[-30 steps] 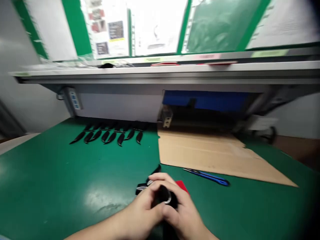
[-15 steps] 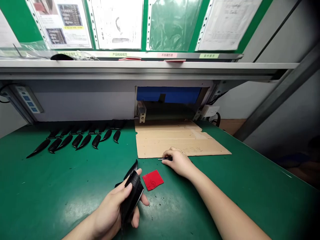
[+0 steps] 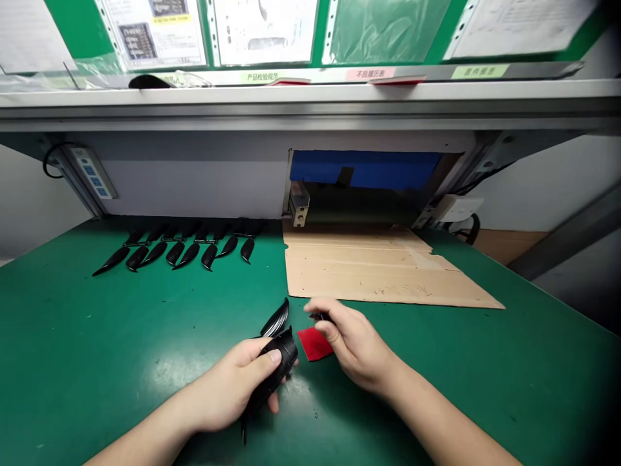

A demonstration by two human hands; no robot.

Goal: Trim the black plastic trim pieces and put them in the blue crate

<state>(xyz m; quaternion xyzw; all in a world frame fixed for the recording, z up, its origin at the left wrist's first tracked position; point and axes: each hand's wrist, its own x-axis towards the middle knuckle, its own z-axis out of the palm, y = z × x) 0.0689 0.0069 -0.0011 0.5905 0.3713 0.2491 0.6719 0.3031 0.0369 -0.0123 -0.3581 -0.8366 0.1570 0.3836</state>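
At far left, a power strip (image 3: 93,172) is fixed upright behind the green worktop (image 3: 63,336). Next, at the rear, I see a row of black blade-shaped parts (image 3: 188,254), their pointed tips toward the person. Nearer the front, the left hand (image 3: 233,385) grips a black curved piece (image 3: 279,362), held at a slant above the worktop: the thumb presses its upper face, and the fingers wrap beneath. Just beyond it stands a ridged black blade (image 3: 276,320); whether the two are joined I cannot tell. To their right lies a red square (image 3: 312,343), partly hidden by the right hand (image 3: 361,343). That hand's fingers and thumb close on a small dark object (image 3: 322,316), mostly concealed. Behind it, a cardboard sheet (image 3: 359,275) lies flat before an opening with a blue panel (image 3: 388,169). At far right is a white box (image 3: 458,207) with a black cable (image 3: 473,230).
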